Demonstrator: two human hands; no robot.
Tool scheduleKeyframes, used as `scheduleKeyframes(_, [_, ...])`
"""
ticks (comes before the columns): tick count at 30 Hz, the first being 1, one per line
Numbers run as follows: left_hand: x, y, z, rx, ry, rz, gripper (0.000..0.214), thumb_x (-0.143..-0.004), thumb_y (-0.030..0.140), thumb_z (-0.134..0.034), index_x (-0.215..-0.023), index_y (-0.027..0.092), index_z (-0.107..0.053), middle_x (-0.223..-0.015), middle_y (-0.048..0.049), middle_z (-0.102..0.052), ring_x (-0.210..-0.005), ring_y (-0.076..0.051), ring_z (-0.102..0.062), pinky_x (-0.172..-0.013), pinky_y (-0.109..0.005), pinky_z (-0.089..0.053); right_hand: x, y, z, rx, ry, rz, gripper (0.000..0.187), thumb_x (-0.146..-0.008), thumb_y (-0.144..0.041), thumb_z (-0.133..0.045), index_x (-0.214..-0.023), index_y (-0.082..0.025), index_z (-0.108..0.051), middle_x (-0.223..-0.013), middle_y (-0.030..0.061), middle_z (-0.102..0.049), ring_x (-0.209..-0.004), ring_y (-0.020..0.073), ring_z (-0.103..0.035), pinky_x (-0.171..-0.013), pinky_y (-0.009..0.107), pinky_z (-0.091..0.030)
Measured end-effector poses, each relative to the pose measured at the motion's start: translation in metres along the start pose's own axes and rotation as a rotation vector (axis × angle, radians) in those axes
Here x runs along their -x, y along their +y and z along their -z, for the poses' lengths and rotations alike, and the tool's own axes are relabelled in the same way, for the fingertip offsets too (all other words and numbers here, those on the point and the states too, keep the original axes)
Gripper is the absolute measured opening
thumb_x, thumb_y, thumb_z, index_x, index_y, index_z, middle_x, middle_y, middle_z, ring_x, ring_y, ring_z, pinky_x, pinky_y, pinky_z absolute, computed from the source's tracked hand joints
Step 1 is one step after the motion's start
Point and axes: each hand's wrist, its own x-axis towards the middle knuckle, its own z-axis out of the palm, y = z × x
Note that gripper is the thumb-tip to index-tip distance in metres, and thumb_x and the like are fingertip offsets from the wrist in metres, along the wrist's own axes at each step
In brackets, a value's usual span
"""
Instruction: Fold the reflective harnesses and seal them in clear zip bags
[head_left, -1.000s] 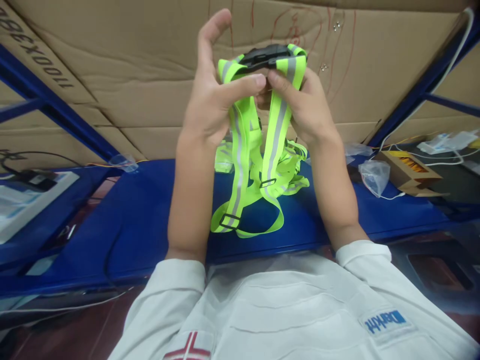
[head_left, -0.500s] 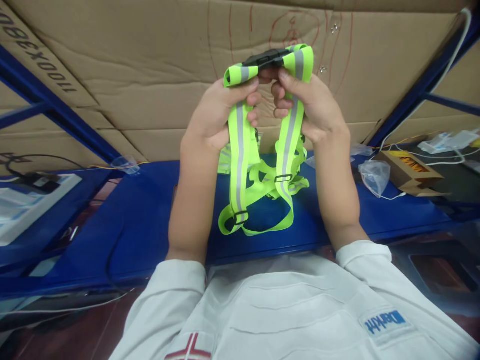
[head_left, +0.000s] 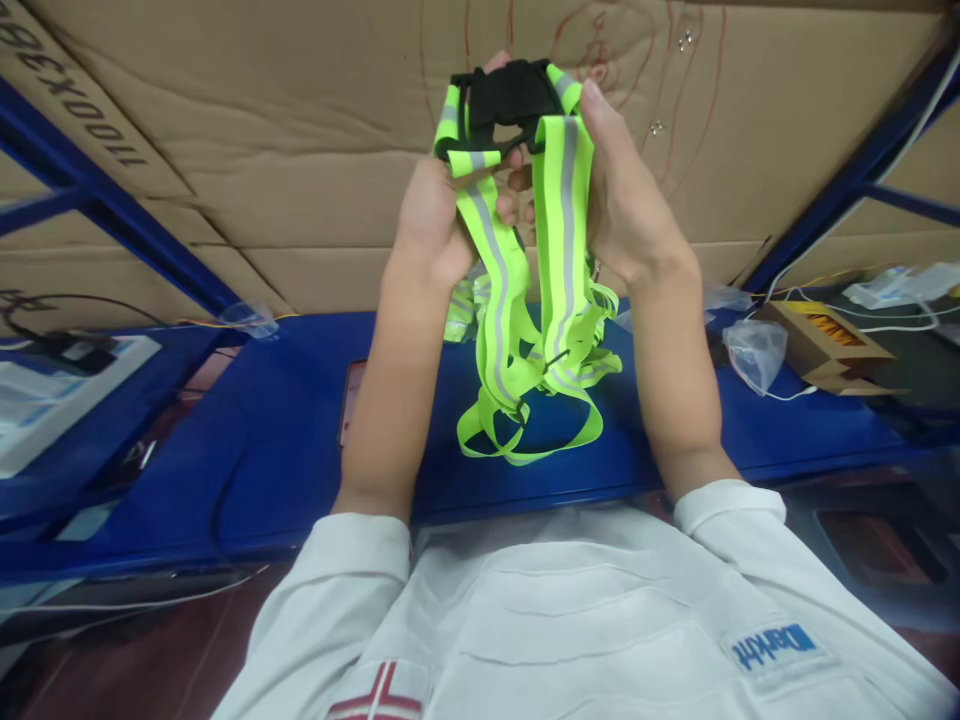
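Observation:
Both my hands hold up a neon yellow reflective strap harness (head_left: 559, 250) with grey stripes, raised above the blue table (head_left: 262, 440). My left hand (head_left: 435, 215) is closed around the left strap just below the black plastic buckle (head_left: 506, 100). My right hand (head_left: 626, 205) grips the right strap, fingers curled at the buckle's right end. The strap loops hang down between my forearms, and their lower ends reach the table. More yellow strapping (head_left: 459, 315) lies on the table behind them.
Flattened brown cardboard (head_left: 300, 160) leans behind the table, framed by blue metal bars (head_left: 120, 215). At right lie a small open carton (head_left: 814, 340), a clear plastic bag (head_left: 754, 350) and white cables. A white tray (head_left: 52, 405) sits at left.
The buckle has tilted up to face me and the two straps have drawn closer together. Both hands rose slightly while the hanging loops bunched up.

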Motion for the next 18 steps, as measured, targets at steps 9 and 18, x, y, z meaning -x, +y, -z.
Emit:
scheduleKeyframes(9, [-0.025, -0.036, -0.012, 0.154, 0.077, 0.088, 0.048, -0.091, 0.023, -0.069, -0.138, 0.031, -0.074, -0.087, -0.0022, -0.080, -0.118, -0.030, -0.075, -0.092, -0.039, -0.065, -0.027, 0.044, 0.040, 0.047, 0.202, -0.090, 0.058, -0.079, -0.078, -0.095, -0.077, -0.029, -0.065, -0.084, 0.0071, -0.075, -0.077, 0.0236, -0.071, -0.071, 0.037, -0.070])
scheduleKeyframes(18, [0.009, -0.059, -0.023, 0.301, -0.127, 0.350, 0.020, -0.103, 0.021, -0.063, -0.091, 0.019, -0.079, -0.085, -0.0051, -0.077, -0.070, -0.016, -0.068, -0.071, -0.029, -0.060, 0.031, 0.061, 0.051, -0.161, 0.248, -0.257, 0.046, -0.098, -0.064, -0.088, -0.090, -0.025, -0.067, -0.080, 0.0015, -0.072, -0.075, 0.0190, -0.074, -0.069, 0.033, -0.071])
